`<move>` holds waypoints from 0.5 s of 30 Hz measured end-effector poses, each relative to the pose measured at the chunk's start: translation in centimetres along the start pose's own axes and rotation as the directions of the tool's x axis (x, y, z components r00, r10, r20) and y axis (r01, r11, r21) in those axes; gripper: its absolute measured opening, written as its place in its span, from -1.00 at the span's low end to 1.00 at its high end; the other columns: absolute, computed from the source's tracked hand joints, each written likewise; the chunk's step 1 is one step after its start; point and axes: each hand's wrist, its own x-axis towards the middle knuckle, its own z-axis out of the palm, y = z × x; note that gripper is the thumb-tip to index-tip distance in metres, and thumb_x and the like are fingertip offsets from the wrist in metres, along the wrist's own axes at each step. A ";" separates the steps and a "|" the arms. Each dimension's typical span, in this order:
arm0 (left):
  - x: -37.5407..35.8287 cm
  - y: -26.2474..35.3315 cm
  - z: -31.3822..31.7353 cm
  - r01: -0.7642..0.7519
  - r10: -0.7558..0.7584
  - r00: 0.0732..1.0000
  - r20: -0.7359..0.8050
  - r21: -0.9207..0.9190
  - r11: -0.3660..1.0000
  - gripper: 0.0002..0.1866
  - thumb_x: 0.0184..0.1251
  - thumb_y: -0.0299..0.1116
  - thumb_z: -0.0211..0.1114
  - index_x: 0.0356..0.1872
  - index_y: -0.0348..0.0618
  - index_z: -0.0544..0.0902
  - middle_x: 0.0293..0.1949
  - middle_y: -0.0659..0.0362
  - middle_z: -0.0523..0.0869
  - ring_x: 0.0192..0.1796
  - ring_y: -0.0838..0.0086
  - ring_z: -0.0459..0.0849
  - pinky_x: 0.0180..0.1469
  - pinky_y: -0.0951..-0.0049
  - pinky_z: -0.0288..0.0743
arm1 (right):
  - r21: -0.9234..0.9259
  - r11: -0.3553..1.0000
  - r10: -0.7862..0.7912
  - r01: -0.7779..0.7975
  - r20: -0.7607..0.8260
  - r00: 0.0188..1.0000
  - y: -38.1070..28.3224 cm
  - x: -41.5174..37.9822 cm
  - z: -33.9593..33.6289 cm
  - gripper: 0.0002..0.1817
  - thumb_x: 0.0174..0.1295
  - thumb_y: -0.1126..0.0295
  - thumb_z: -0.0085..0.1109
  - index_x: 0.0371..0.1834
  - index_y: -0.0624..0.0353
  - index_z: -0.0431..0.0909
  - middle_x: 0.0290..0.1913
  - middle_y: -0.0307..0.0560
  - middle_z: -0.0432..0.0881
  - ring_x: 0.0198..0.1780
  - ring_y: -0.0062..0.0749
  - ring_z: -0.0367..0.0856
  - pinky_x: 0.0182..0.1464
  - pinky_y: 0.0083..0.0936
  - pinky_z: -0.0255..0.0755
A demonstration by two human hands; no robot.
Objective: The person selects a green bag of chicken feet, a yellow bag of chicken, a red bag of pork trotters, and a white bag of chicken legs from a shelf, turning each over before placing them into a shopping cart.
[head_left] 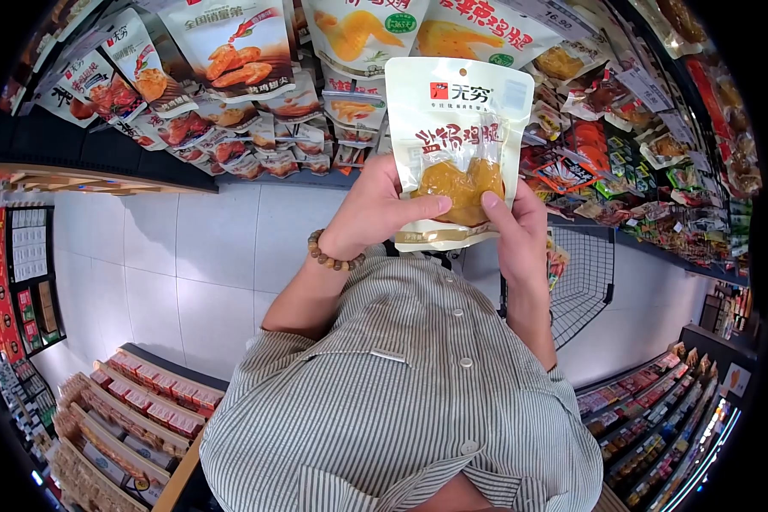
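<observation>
Both hands grip a white snack pouch [422, 98] with Chinese lettering and a clear window showing brown chicken legs. It is held upright in front of my chest, its front turned toward me. My left hand [375, 205] clasps the lower left side, thumb pressed on the front over the window. My right hand [520, 226] clasps the lower right side, with its thumb also on the front. The other fingers of both hands are mostly hidden behind the pouch. A brown bead bracelet [337, 258] circles my left wrist.
Ahead, a shelf holds hanging pouches [230, 51] and many packaged snacks [580, 154]. A wire shopping cart [582, 282] stands at my right. Behind me are shelves of boxed goods [158, 392] on the left and packets [648, 418] on the right. Grey tiles [213, 230] cover the floor.
</observation>
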 end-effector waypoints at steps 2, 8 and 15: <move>0.0 0.0 0.0 0.001 -0.001 1.000 0.000 0.007 1.000 -0.57 0.16 -0.52 0.43 0.09 -0.32 0.58 -0.01 0.13 0.72 -0.03 0.51 0.69 0.03 0.46 0.59 | 0.008 1.000 -0.013 0.013 -0.004 1.000 0.1 0.0 0.0 -0.64 0.32 0.48 0.19 0.15 0.38 0.51 -0.02 -0.10 0.68 -0.05 -0.57 0.63 0.01 -0.61 0.48; 0.1 0.1 0.2 0.004 -0.005 1.000 -0.014 -0.056 0.998 -0.58 0.16 -0.54 0.42 0.07 -0.33 0.59 -0.02 0.13 0.72 -0.03 0.51 0.69 0.03 0.46 0.60 | 0.042 0.999 -0.007 0.008 -0.011 1.000 0.3 0.0 0.0 -0.64 0.31 0.48 0.21 0.15 0.36 0.51 -0.02 -0.11 0.68 -0.06 -0.57 0.63 0.03 -0.60 0.48; 0.0 -0.4 -0.5 0.037 -0.036 0.999 0.012 -0.047 0.998 -0.57 0.16 -0.55 0.40 0.09 -0.34 0.58 -0.02 0.13 0.72 -0.03 0.51 0.69 0.03 0.46 0.59 | 0.035 0.998 -0.059 0.059 0.001 0.998 0.0 0.3 0.2 -0.63 0.34 0.42 0.21 0.16 0.37 0.50 0.02 -0.10 0.66 0.00 -0.55 0.60 0.08 -0.56 0.46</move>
